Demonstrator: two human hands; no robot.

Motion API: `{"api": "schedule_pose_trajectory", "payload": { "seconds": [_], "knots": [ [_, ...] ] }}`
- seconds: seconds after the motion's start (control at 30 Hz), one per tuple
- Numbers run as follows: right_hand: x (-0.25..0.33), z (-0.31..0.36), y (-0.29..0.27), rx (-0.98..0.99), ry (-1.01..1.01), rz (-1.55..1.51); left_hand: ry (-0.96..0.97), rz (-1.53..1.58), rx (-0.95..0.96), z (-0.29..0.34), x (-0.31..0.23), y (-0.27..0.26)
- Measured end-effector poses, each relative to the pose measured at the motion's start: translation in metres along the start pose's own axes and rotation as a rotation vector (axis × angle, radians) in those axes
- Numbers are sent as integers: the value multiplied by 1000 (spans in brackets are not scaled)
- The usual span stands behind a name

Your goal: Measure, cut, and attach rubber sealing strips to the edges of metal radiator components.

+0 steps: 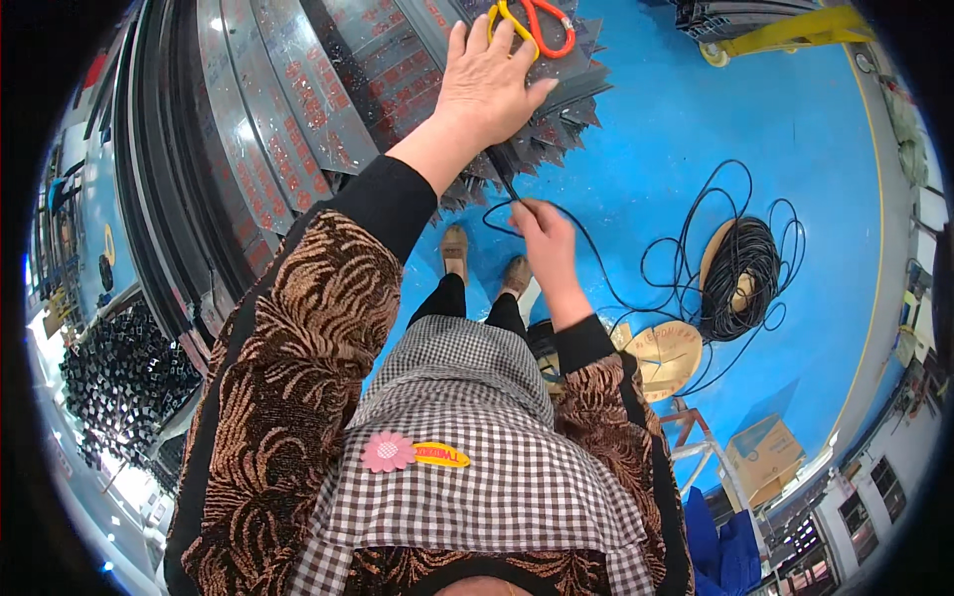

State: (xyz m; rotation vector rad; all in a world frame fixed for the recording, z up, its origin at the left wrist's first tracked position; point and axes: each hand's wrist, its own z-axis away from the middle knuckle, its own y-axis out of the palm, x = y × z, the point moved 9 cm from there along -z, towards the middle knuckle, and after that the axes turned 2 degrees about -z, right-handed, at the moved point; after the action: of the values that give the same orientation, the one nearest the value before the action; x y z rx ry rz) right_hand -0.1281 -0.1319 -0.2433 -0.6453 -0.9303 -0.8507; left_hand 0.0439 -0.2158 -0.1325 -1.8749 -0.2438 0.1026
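Note:
My left hand [489, 87] lies flat, fingers spread, on the end of a stack of long grey metal profiles [328, 109] with pointed cut ends. Just beyond its fingertips, scissors with red and yellow handles [537, 25] rest on the same stack. My right hand [542, 230] is lower, beside the stack's ends, pinching a thin black rubber strip [596, 253] that runs up toward the profiles and trails off to the right over the blue floor to a loose black coil [740, 278].
The coil lies on a round cardboard disc, with another cardboard disc [668, 356] nearer my feet. A yellow bar [785, 32] lies at the top right. A cardboard box [763, 455] and a white stand sit at the lower right. Black parts fill a bin [129, 382] on the left.

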Motion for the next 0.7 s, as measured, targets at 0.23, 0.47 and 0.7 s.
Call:
{"api": "schedule_pose_trajectory", "payload": {
  "seconds": [0.23, 0.47, 0.7],
  "knots": [
    [-3, -6, 7, 5, -155, -71, -20, 10, 34, -4, 4, -4],
    [-29, 0, 1, 43, -68, -158, -27, 39, -8, -4, 8, -6],
    [7, 2, 16, 22, -265, 82, -77, 40, -4, -3, 10, -10]
  ]
}}
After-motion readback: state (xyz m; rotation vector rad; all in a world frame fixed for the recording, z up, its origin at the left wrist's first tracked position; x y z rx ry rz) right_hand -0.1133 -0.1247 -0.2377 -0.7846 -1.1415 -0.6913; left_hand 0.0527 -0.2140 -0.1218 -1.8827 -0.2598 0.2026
